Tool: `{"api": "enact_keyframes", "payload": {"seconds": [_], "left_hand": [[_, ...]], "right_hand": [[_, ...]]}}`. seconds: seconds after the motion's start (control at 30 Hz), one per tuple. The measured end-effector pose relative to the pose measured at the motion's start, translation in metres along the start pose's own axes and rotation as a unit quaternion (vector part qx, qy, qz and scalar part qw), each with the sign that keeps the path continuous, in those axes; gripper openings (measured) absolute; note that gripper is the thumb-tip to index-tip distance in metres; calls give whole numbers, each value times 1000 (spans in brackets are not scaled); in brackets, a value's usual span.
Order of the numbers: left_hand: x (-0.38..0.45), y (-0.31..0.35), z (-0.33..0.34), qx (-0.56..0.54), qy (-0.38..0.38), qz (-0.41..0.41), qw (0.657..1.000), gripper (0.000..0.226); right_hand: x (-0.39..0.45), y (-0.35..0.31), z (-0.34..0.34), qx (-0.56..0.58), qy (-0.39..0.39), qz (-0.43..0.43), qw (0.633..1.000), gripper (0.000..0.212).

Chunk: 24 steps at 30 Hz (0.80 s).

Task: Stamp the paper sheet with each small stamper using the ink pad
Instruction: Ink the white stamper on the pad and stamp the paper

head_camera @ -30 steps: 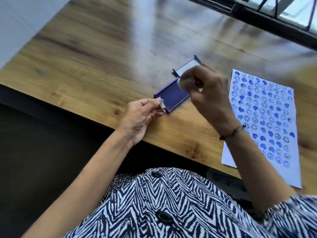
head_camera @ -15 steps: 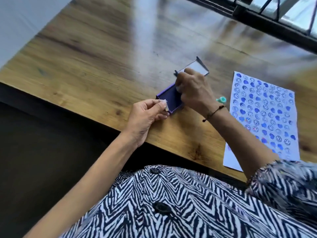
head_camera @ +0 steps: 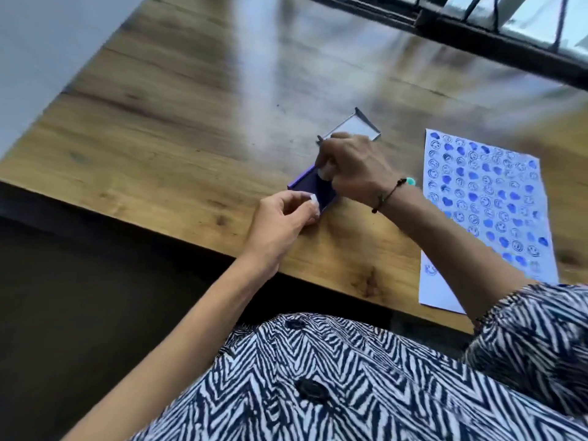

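Observation:
A blue ink pad (head_camera: 318, 189) lies open on the wooden table, its clear lid (head_camera: 354, 127) folded back behind it. My right hand (head_camera: 353, 171) pinches a small pale stamper (head_camera: 325, 171) and presses it down onto the pad's dark surface. My left hand (head_camera: 286, 218) rests at the pad's near corner and grips a second small white stamper (head_camera: 313, 198) between thumb and fingers. To the right lies the paper sheet (head_camera: 486, 202), covered with several rows of blue smiley and heart prints. My right forearm hides the sheet's lower left part.
A small teal object (head_camera: 411, 180) peeks out behind my right wrist, beside the sheet's left edge. The table's front edge (head_camera: 191, 232) runs close below my left hand. A dark window frame (head_camera: 496, 36) borders the table's far side.
My right hand came down from above the pad with the stamper and now presses it on the ink. My left hand has stayed at the pad's corner.

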<state>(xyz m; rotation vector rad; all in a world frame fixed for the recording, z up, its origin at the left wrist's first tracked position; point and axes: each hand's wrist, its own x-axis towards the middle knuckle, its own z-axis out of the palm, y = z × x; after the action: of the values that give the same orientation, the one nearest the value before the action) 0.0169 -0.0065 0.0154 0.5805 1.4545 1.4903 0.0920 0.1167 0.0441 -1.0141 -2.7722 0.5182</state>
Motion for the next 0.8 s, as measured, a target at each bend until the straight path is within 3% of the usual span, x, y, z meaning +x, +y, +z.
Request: {"api": "enact_keyframes", "payload": {"seconds": [0.37,0.47,0.57,0.8], "left_hand": [[2,-6,0,28,8,15,999,18],[-1,-7,0,26,-9,23,999,17],[-8,-9,7,39,-19,29,999,14],[-32,-11,47,46,-158,20,986,19]], "right_hand": [[-10,-13,1,-2,1,28,1000,19],[-21,-13,-7,82,70,63,992,18],[-51,-17,-13,170,175,131,961,11],[-135,-7,-21,291,278,306,863,8]]}}
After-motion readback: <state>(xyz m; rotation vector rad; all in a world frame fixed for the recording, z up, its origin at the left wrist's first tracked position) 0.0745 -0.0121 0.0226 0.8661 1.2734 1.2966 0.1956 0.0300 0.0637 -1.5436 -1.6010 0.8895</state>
